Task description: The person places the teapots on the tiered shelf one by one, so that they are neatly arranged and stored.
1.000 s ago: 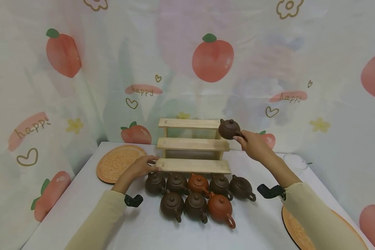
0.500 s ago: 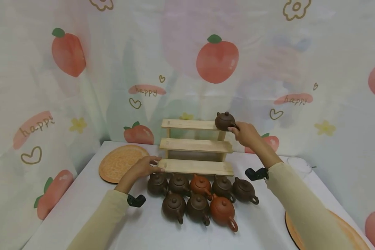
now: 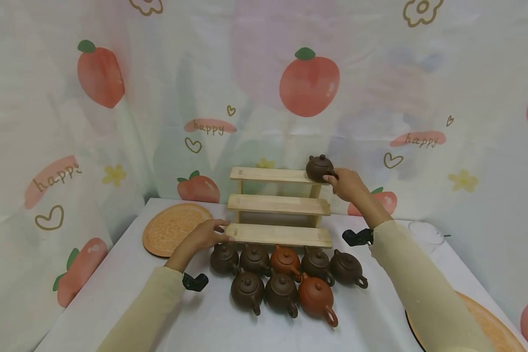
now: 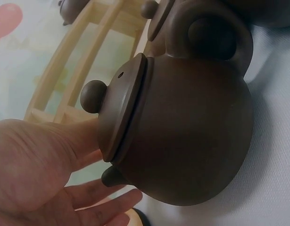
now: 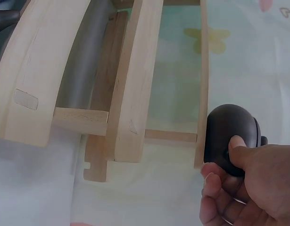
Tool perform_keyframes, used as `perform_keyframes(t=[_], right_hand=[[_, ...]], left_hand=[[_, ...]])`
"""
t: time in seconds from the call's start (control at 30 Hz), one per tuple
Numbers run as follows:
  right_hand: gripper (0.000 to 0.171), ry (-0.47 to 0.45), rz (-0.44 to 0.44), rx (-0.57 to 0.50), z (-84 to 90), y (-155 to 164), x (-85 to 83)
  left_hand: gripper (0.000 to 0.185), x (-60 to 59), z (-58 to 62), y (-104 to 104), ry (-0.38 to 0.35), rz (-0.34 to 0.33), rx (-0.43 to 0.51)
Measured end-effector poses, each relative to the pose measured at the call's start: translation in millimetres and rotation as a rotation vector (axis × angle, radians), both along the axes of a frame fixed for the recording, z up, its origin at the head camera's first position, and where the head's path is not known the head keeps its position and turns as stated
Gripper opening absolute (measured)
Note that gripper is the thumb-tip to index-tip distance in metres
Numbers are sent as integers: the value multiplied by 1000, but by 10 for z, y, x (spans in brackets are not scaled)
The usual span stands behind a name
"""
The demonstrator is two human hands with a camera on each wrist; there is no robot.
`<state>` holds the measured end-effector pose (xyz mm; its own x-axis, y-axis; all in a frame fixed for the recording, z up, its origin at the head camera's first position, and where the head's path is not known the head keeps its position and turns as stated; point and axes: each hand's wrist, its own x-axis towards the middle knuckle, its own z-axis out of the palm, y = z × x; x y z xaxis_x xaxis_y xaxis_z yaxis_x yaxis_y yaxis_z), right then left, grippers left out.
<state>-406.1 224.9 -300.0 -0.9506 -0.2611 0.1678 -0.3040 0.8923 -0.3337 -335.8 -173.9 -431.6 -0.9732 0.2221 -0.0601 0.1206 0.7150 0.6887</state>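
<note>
A dark brown teapot (image 3: 320, 168) is at the right end of the top tier of a wooden three-tier display rack (image 3: 273, 174). My right hand (image 3: 348, 186) pinches its handle, thumb on the near side. In the right wrist view the teapot's base (image 5: 220, 136) lies against the top board. At the rack's lower left, my left hand (image 3: 206, 234) grips the end of the bottom board between thumb and fingers. A dark teapot (image 4: 182, 127) near that hand hides its fingertips in the left wrist view.
Several dark brown teapots (image 3: 247, 288) and two reddish ones (image 3: 316, 296) stand in two rows before the rack. Round orange-patterned mats lie at left (image 3: 176, 227) and right (image 3: 484, 318). A clear round item (image 3: 426, 232) is at the back right.
My right hand has raised the dark teapot and brought it onto the right end of the top tier. My left hand stays at the bottom board. The head view has shifted slightly.
</note>
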Motion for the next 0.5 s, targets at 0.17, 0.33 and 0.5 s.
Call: perform_keyframes(t=[0.17,0.33,0.5], right_hand=[[35,6,10,3,-11,-33,-5],[35,3,16,0,-21,-56,-7],[35,-3,6,-11,-28,-56,-21]], left_hand=[[61,-5,-5,-5,7,-7,1],[62,-9,-13,-11,7,-12,8],[62,-28,-15,-7,-9,-6,3]])
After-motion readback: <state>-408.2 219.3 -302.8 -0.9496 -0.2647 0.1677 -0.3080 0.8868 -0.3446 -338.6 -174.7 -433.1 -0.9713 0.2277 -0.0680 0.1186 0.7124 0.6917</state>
